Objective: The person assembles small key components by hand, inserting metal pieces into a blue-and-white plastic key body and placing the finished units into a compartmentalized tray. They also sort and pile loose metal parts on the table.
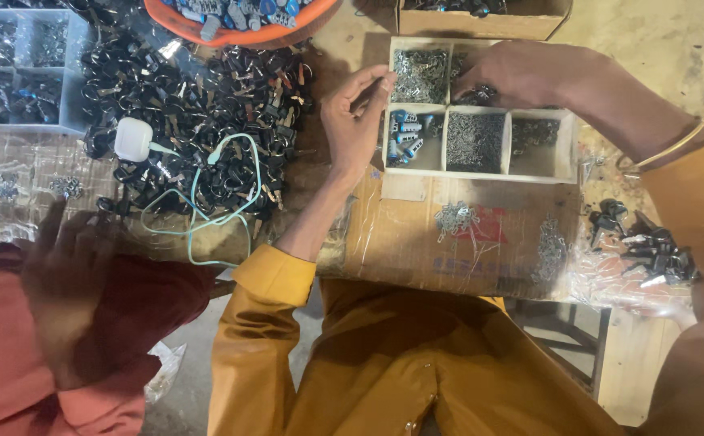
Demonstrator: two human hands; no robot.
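Fingers of the right hand (507, 74) dip, curled, into the wooden compartment tray (562, 155) — anything held is hidden. Left hand (354, 117) pinches a thin dark part, beside blue-capped cylinders (404, 137) and fine metal chain (421, 74).

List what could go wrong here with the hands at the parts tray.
The right hand digs in the divided tray, which sits on a cardboard sheet overhanging the table; a push may tip it. The charger cable loops through the black parts pile and could snag.
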